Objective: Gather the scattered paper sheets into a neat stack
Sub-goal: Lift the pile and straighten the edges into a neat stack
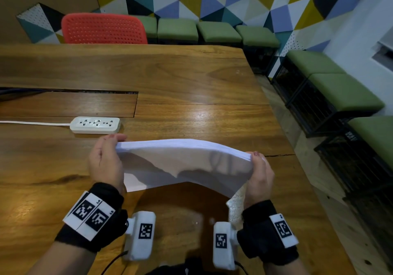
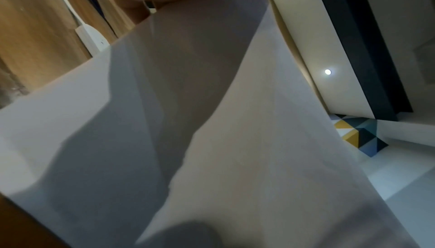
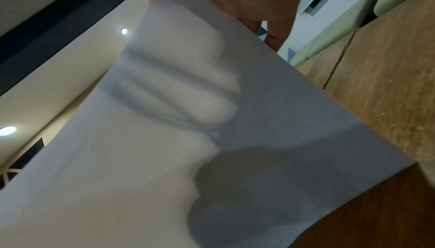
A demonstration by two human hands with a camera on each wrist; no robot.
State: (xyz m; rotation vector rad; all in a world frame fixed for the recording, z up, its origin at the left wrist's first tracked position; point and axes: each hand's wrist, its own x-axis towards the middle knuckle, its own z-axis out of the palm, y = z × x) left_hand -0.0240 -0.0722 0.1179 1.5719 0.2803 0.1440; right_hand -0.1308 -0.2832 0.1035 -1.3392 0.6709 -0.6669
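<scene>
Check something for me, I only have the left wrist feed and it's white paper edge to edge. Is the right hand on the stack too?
Observer: Yes. In the head view the right hand grips one short end of the paper stack and the left hand grips the other.
Operator: Stack flat on the table?
Observer: No. It is held upright on its long edge over the wooden table, bowed between the hands, lower edge near or on the wood.
Operator: Any sheets left lying around?
Observer: None visible in the head view. Only a white power strip lies beyond the left hand.
</scene>
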